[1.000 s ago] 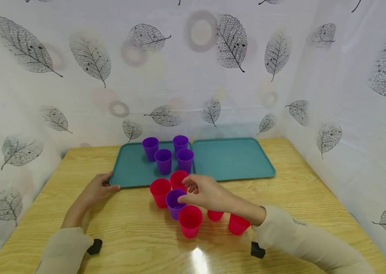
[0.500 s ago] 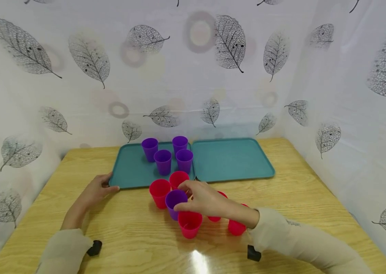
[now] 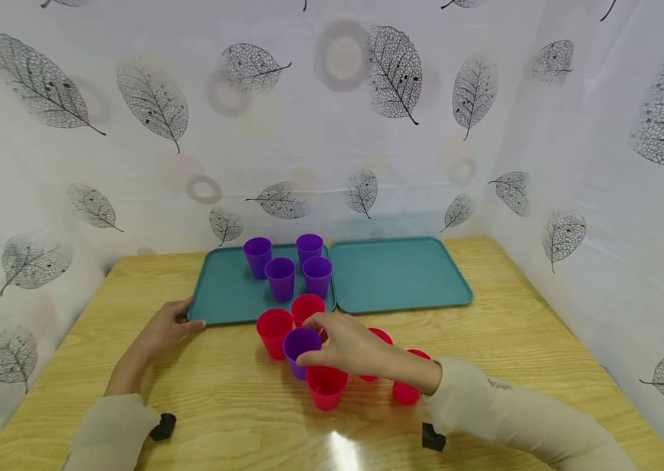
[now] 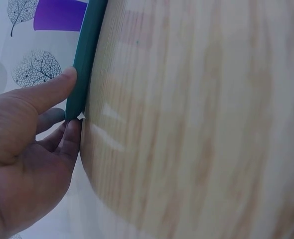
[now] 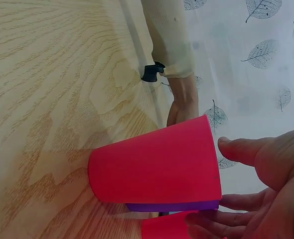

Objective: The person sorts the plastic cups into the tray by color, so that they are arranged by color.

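My right hand (image 3: pixel 346 343) is at the rim of a purple cup (image 3: pixel 301 352) in the middle of the table, fingers on its far side, thumb at its near rim. In the right wrist view a red cup (image 5: pixel 157 164) stands in front and hides most of the purple cup (image 5: pixel 172 206); the thumb stays at rim height while the fingertips reach lower down. My left hand (image 3: pixel 167 327) holds the left front corner of a teal tray (image 3: pixel 214 301). The left wrist view shows its thumb on the rim of the tray (image 4: pixel 83 69) and the fingers bent at the corner.
Several purple cups (image 3: pixel 280 280) stand on the left tray. A second teal tray (image 3: pixel 399 275) lies beside it. Around the purple cup stand red cups (image 3: pixel 275 335), another red cup (image 3: pixel 308 306) touching the tray's front in view, and more red cups (image 3: pixel 405 391) behind the right wrist.
My right hand has come down and slightly toward me, its fingers and thumb closing in around the purple cup's rim. The left hand stays at the tray corner.
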A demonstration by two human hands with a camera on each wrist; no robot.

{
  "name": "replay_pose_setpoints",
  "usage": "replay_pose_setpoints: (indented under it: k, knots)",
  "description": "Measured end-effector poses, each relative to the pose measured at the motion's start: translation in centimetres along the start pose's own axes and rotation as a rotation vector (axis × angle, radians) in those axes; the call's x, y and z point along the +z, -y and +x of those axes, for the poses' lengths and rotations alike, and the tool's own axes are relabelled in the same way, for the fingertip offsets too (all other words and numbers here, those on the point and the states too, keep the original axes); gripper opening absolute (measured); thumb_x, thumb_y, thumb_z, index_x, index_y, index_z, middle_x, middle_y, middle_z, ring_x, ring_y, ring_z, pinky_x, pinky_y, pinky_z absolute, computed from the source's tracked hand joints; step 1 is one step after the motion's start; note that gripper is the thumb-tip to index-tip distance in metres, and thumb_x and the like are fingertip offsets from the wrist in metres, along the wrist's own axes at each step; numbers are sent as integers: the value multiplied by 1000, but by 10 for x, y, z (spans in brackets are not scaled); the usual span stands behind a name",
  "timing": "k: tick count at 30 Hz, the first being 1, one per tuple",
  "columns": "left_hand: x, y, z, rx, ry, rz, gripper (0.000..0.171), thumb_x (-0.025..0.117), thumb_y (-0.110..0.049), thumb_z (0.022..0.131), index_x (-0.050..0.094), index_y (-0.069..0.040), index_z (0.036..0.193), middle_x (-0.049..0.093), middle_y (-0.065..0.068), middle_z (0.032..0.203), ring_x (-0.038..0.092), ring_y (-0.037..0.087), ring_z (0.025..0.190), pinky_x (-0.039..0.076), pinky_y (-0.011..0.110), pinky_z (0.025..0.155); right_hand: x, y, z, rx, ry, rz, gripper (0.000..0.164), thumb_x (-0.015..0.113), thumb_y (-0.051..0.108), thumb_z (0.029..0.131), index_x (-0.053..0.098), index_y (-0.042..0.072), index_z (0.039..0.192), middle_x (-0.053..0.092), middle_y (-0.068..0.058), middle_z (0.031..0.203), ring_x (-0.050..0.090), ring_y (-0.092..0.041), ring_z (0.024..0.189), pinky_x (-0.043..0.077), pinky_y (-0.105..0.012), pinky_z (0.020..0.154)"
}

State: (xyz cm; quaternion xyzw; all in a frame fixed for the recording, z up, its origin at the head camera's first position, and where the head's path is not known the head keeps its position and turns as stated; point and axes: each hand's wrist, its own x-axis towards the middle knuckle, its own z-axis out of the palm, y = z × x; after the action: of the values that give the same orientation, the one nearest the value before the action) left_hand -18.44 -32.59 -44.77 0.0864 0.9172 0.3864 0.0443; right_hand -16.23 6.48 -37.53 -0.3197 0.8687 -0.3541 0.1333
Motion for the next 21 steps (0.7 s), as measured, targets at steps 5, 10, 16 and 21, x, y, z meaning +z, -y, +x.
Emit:
replay_pose_setpoints:
  k: [5, 10, 16, 21]
  knots:
    - [0, 0, 0, 3, 0, -2, 73, 65, -11, 103, 21, 24, 150, 43, 46, 142, 58, 48, 118, 55, 40, 85, 1, 0, 0, 13, -5, -27, 63, 88, 37, 83, 65, 3, 131, 71, -3, 109, 66, -20, 94, 55, -25, 73]
    - [1, 2, 1, 3, 1, -2, 73, 65, -11, 103, 21, 23, 150, 42, 46, 143, 58, 47, 118, 55, 39, 85, 2, 0, 1, 6, -8, -44, 64, 88, 37, 84, 64, 4, 133, 72, -2, 110, 65, -21, 97, 54, -24, 74]
    - [1, 3, 1, 8, 3, -4, 72, 64, -10, 104, 20, 23, 151, 41, 45, 144, 56, 50, 122, 56, 39, 87, 4, 0, 4, 1, 1, -42, 61, 88, 35, 83, 65, 5, 130, 72, 1, 101, 64, -10, 87, 54, -22, 69]
    - [2, 2, 1, 12, -2, 1, 72, 64, -9, 103, 21, 23, 151, 40, 45, 145, 56, 51, 123, 55, 40, 88, 5, 0, 4, 15, -2, -60, 65, 89, 36, 82, 64, 4, 132, 71, 2, 103, 64, -10, 91, 53, -22, 71]
